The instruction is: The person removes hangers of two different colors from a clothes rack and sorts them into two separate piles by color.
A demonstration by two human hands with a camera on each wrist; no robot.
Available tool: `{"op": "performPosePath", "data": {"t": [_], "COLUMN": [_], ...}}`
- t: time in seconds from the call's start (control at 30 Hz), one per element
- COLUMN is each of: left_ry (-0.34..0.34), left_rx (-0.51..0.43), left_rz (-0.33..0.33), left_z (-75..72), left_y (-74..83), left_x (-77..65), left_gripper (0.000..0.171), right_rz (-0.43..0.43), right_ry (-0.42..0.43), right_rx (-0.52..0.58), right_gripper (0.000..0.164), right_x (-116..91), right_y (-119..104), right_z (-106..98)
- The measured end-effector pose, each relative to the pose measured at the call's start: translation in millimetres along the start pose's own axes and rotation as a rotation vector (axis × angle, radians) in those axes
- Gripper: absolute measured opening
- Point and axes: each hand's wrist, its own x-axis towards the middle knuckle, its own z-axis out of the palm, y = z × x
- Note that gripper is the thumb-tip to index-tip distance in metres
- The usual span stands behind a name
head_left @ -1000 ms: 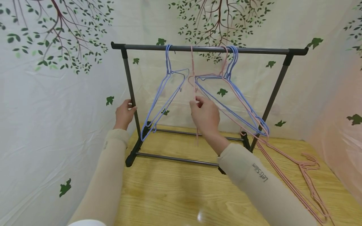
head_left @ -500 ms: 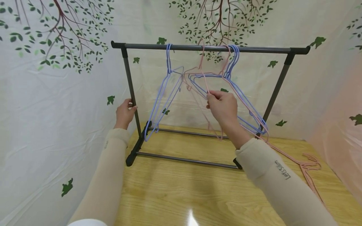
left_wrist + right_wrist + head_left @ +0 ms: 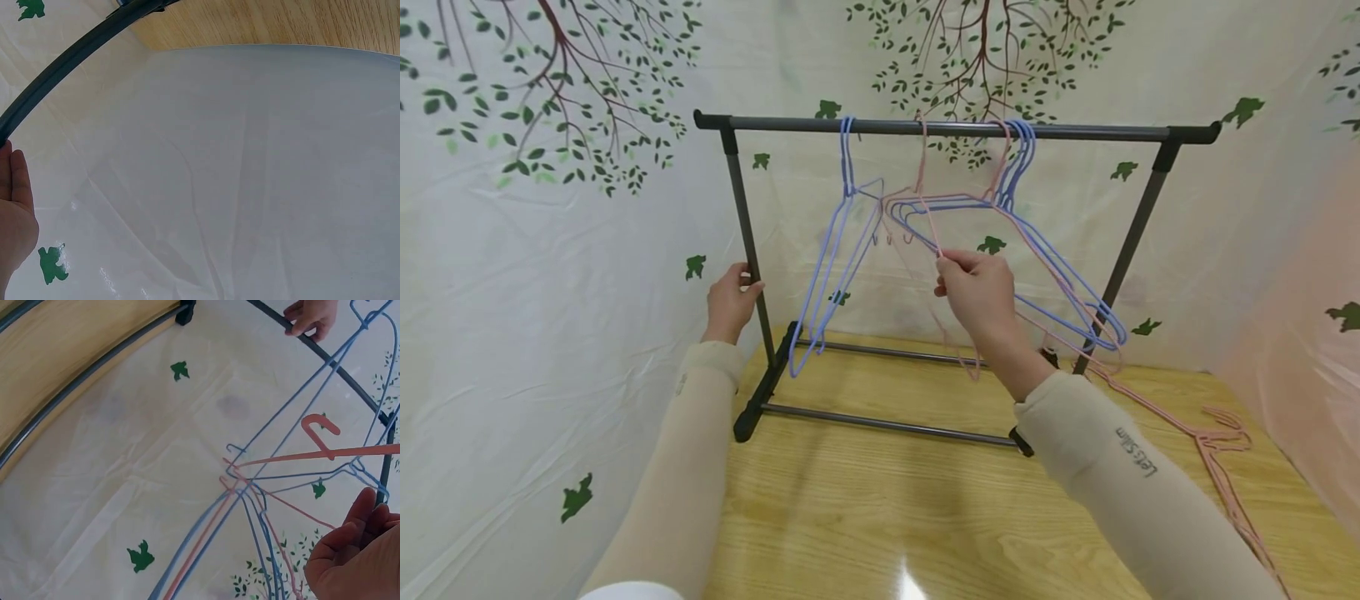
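My right hand (image 3: 981, 292) pinches the sloping arm of a thin pink hanger (image 3: 921, 162) between thumb and fingers. This hanger's hook goes over the black top rail (image 3: 790, 125) of a clothes rack, near the middle. In the right wrist view, the pink hanger (image 3: 369, 450) reaches across in front of blue ones. On the left side, my left hand (image 3: 730, 304) holds the rack's left upright (image 3: 744, 217), thumb in front and fingers behind; the left wrist view has those fingers (image 3: 20, 178) against the dark post (image 3: 69, 56).
Blue hangers (image 3: 831, 242) hang left of the held one. More blue hangers (image 3: 1022, 167) and a pink hanger (image 3: 1002, 154) hang to its right, their ends overlapping. Pink hangers (image 3: 1213, 450) lie on the wood-grain surface (image 3: 850, 517) at right. A printed curtain (image 3: 587, 292) surrounds the rack.
My right hand has swung the pink hanger's near end rightward, then slightly back left; its hook has turned on the rail. The left hand stays on the upright.
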Motion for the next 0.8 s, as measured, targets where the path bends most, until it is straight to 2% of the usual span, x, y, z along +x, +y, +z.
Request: {"op": "performPosePath", "data": {"t": [0.17,0.33,0.63,0.8], "left_ry": [-0.007,-0.004,-0.013,-0.018], "left_rx": [-0.001,0.0,-0.003,-0.005], "left_rz": [-0.013,-0.022,-0.027,-0.033], "left_z": [1.2,1.5,0.2,-1.1], "left_y": [0.2,1.7,4.6,4.8], "left_x": [0.0,0.4,-0.5,-1.6], "left_gripper": [0.043,0.043,0.043,0.042], "right_rz": [-0.032,-0.131,-0.246,-0.348], "right_ry": [0.034,0.08,0.123,0.16], "right_rx": [-0.055,-0.141,-0.212,-0.239], "right_gripper": [0.028,0.028,0.027,0.026], "right_x": [-5.2,-7.9,-7.1,-9.0], "right_y": [4.7,11.8,19.9,20.8], "right_z": [3.6,-3.2,-16.5,-17.7]}}
